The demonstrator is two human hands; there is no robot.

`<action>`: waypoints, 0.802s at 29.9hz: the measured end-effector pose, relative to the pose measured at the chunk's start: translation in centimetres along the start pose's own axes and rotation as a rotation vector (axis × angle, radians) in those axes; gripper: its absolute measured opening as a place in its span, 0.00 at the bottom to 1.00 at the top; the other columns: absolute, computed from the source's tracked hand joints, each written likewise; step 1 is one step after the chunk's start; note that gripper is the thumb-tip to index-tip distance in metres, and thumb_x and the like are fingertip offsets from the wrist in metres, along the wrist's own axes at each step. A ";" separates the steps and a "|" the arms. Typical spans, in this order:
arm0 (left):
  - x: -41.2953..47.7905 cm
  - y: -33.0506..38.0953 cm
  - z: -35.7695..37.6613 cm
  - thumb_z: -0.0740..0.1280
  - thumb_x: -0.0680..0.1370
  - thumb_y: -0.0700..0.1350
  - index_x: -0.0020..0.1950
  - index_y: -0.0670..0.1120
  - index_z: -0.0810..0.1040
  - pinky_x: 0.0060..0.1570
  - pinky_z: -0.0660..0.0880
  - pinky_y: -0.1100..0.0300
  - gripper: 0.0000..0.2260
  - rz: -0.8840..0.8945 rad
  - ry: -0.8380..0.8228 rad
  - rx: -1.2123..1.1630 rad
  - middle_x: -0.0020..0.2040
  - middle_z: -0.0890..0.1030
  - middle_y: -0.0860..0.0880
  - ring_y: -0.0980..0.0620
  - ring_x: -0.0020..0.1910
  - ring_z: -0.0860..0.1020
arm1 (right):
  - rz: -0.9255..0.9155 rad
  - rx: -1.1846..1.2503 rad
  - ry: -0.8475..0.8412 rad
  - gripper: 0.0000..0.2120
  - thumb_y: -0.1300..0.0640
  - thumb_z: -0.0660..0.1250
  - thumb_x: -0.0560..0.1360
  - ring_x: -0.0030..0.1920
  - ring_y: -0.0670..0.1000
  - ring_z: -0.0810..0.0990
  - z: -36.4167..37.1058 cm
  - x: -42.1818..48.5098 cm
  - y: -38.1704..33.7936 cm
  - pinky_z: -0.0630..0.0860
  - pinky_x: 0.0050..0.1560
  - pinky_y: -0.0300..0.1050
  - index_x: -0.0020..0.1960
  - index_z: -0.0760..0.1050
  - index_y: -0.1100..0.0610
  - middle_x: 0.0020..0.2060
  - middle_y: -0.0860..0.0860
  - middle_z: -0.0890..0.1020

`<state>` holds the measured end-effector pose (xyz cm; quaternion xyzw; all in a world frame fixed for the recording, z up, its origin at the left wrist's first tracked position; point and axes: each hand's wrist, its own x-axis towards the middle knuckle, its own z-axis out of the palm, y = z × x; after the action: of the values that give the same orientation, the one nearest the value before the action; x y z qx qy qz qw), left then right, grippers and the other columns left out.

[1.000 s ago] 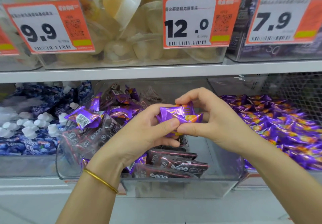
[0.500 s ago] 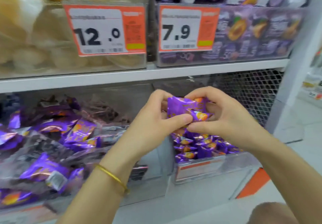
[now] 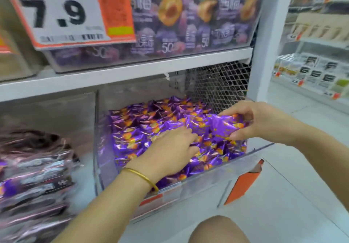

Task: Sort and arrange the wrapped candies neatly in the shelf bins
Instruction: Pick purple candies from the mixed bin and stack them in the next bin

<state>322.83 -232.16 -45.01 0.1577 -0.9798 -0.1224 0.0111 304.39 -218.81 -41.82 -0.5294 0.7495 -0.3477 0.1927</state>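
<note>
Here, the clear bin (image 3: 207, 184) on the lower shelf is heaped with purple wrapped candies (image 3: 151, 122) flecked with orange. The left hand (image 3: 170, 154), a gold bangle (image 3: 140, 176) on its wrist, lies flat on the heap, fingers straight and together, pointing toward the bin's back right. The right hand (image 3: 258, 122) pinches a purple candy (image 3: 224, 125), thumb below and fingers above, over the bin's right side, just above the heap. Its long axis runs left to right, about level. The neighbouring bin on the left holds blurred dark and purple packets (image 3: 37, 167). Above, an upper bin (image 3: 188, 57) holds purple packs printed with halved fruit and "50"; its price tag (image 3: 56, 14) reads 7.9, the smaller print unreadable
</note>
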 end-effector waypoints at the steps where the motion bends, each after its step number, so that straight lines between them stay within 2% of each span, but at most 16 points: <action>1: 0.0 -0.2 0.4 0.54 0.79 0.52 0.65 0.45 0.72 0.65 0.64 0.51 0.19 -0.001 -0.005 0.048 0.64 0.72 0.46 0.48 0.67 0.67 | 0.002 -0.022 -0.033 0.25 0.64 0.79 0.61 0.49 0.50 0.81 0.5 0.3 0.5 0.77 0.54 0.45 0.51 0.77 0.42 0.50 0.50 0.80; 4: -0.2 -0.3 0.8 0.53 0.80 0.52 0.67 0.46 0.70 0.66 0.63 0.51 0.19 0.020 0.030 0.113 0.67 0.71 0.47 0.49 0.69 0.65 | -0.016 -0.070 -0.067 0.26 0.64 0.78 0.63 0.48 0.46 0.79 2.1 1.4 1.3 0.75 0.53 0.38 0.54 0.75 0.45 0.50 0.46 0.78; 6: -0.4 -0.2 0.9 0.51 0.79 0.53 0.67 0.46 0.69 0.67 0.62 0.51 0.21 -0.002 0.030 0.141 0.67 0.70 0.47 0.49 0.70 0.64 | -0.063 -0.125 -0.072 0.27 0.63 0.78 0.64 0.47 0.41 0.75 3.0 2.0 1.6 0.70 0.51 0.28 0.58 0.74 0.49 0.49 0.42 0.76; 8: -0.5 0.0 0.9 0.55 0.81 0.51 0.68 0.45 0.68 0.68 0.61 0.51 0.19 -0.017 0.028 0.138 0.69 0.69 0.46 0.49 0.70 0.63 | -0.115 -0.267 -0.091 0.28 0.60 0.77 0.65 0.50 0.40 0.72 3.4 2.3 1.9 0.63 0.51 0.21 0.63 0.74 0.51 0.51 0.41 0.73; 10: -0.6 0.0 0.9 0.56 0.81 0.50 0.69 0.45 0.68 0.68 0.60 0.52 0.18 -0.021 0.035 0.128 0.70 0.68 0.46 0.50 0.71 0.62 | -0.175 -0.403 -0.104 0.29 0.57 0.77 0.65 0.55 0.42 0.69 3.5 2.4 2.4 0.60 0.53 0.21 0.65 0.74 0.50 0.54 0.43 0.71; 12: -0.7 0.1 0.9 0.56 0.81 0.50 0.70 0.46 0.67 0.70 0.58 0.52 0.18 -0.026 0.035 0.113 0.70 0.67 0.47 0.50 0.71 0.61 | -0.197 -0.466 -0.072 0.30 0.53 0.77 0.65 0.57 0.47 0.69 3.6 2.4 3.0 0.62 0.59 0.32 0.65 0.73 0.46 0.55 0.46 0.70; 14: -0.7 0.0 1.1 0.55 0.81 0.50 0.71 0.46 0.66 0.71 0.56 0.52 0.19 -0.036 0.031 0.101 0.71 0.66 0.48 0.51 0.72 0.60 | -0.165 -0.477 -0.065 0.30 0.53 0.77 0.65 0.55 0.50 0.70 3.8 2.5 3.0 0.66 0.59 0.39 0.65 0.73 0.44 0.54 0.48 0.68; 17: -0.6 -0.1 1.2 0.55 0.81 0.50 0.71 0.47 0.66 0.72 0.55 0.52 0.19 -0.040 0.034 0.096 0.72 0.64 0.48 0.51 0.73 0.59 | -0.158 -0.455 -0.099 0.31 0.57 0.77 0.66 0.52 0.48 0.71 4.3 2.7 2.5 0.66 0.50 0.30 0.66 0.70 0.49 0.54 0.48 0.69; 19: -0.6 -0.1 1.2 0.55 0.81 0.50 0.73 0.48 0.64 0.73 0.53 0.52 0.20 -0.039 0.029 0.076 0.75 0.60 0.49 0.52 0.74 0.56 | -0.156 -0.419 -0.051 0.27 0.59 0.78 0.64 0.49 0.47 0.71 4.4 2.7 2.3 0.66 0.46 0.26 0.59 0.70 0.54 0.53 0.47 0.70; 21: -0.6 -0.2 1.2 0.55 0.81 0.50 0.74 0.48 0.63 0.73 0.52 0.52 0.21 -0.035 0.027 0.067 0.76 0.58 0.49 0.52 0.75 0.54 | -0.153 -0.407 -0.038 0.23 0.60 0.79 0.63 0.48 0.47 0.69 4.5 2.7 2.1 0.64 0.44 0.23 0.53 0.71 0.57 0.51 0.49 0.69; 24: -0.7 -0.1 1.1 0.55 0.81 0.50 0.73 0.48 0.64 0.73 0.52 0.53 0.20 -0.034 0.037 0.059 0.75 0.60 0.49 0.53 0.74 0.55 | -0.115 -0.408 -0.062 0.22 0.58 0.79 0.63 0.47 0.48 0.68 4.6 2.9 1.8 0.64 0.44 0.24 0.52 0.73 0.57 0.53 0.51 0.67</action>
<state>323.48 -231.81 -46.05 0.1767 -0.9798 -0.0906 0.0225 305.22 -222.57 -46.03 -0.6100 0.7665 -0.1825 0.0843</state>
